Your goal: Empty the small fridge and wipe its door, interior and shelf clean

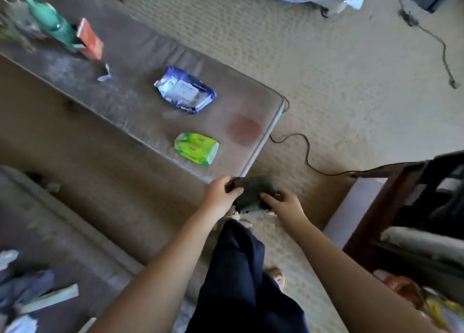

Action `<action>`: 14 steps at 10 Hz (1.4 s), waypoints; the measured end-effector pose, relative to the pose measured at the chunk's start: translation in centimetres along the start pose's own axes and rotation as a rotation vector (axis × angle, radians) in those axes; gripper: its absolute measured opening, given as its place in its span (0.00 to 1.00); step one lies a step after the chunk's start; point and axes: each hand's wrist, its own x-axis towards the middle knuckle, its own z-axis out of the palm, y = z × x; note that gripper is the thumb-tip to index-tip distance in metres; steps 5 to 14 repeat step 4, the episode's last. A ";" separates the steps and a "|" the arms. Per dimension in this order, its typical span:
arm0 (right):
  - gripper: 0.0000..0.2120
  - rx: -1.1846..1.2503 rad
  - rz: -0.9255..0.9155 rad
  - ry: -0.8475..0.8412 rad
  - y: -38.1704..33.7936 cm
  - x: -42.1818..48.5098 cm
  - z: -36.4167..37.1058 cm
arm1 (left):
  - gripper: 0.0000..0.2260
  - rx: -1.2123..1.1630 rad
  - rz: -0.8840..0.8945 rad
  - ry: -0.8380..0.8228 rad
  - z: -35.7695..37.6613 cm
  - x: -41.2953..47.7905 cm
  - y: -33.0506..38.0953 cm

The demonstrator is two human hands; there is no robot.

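Note:
Both my hands hold a dark grey-green cloth (252, 190) in front of me, just past the near corner of the long grey table (140, 56). My left hand (219, 194) grips its left end with thumb and curled fingers. My right hand (282, 203) pinches its right end. On the table lie a blue-and-white wipes pack (184, 90) and a green wipes pack (197, 148). At the right edge stands a dark cabinet-like unit (414, 207); I cannot tell whether it is the fridge. The view is motion-blurred.
A teal bottle (52, 25) and an orange box (90, 38) stand at the table's far left, near a paper scrap (105, 74). A reddish stain (244, 129) marks the table corner. A black cable (307, 154) runs over the beige carpet. Colourful packets (411, 292) lie at lower right.

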 end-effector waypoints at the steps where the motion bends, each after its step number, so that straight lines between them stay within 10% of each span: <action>1: 0.07 -0.042 0.017 0.030 -4.9 6.7 3.5 | 0.11 -0.029 -0.074 0.043 -3.3 7.3 -0.2; 3: 0.20 -0.014 0.074 0.145 -10.9 16.0 5.5 | 0.17 -0.331 -0.247 0.007 -7.5 16.9 1.5; 14: 0.21 -0.155 0.100 0.226 -10.9 16.7 3.7 | 0.14 -0.274 -0.283 0.059 -9.2 18.0 1.2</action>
